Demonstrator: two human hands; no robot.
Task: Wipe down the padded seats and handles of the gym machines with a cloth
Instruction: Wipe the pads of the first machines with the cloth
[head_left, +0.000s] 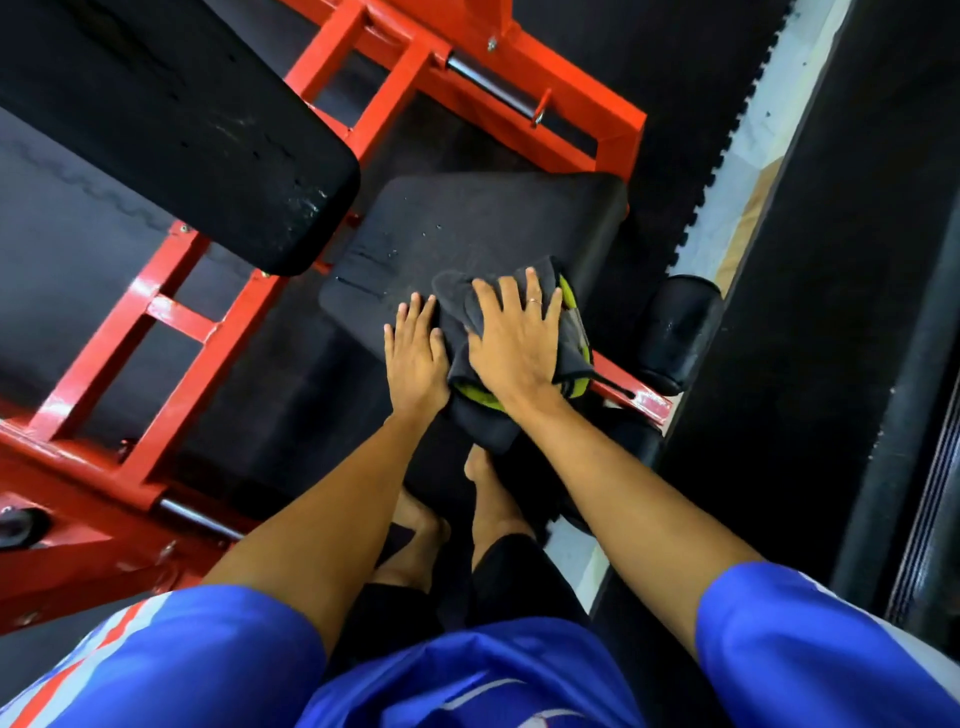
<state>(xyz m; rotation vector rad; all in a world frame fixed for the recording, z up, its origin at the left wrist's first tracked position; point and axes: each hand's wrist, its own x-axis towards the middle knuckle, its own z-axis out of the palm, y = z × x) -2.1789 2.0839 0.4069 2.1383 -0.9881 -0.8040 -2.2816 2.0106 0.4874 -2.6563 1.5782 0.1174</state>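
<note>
Jigsaw-edged black floor mat (701, 78), pale floor strip (779, 104)

floor: black rubber mat (675, 67) | right: pale strip (763, 124) along mat's toothed edge | light: dim

My single view: the head camera, aimed steeply downward.
I look from the person's head, close over a black seat pad (467, 223) at centre frame, a red frame (171, 322) filling the left and a blue shirt (467, 675) along the bottom edge.

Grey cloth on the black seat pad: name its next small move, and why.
Probably slide the dark grey folded cloth forward and leftward under the flat right hand: droplets sit on the black padded seat beyond it to the left.
</note>
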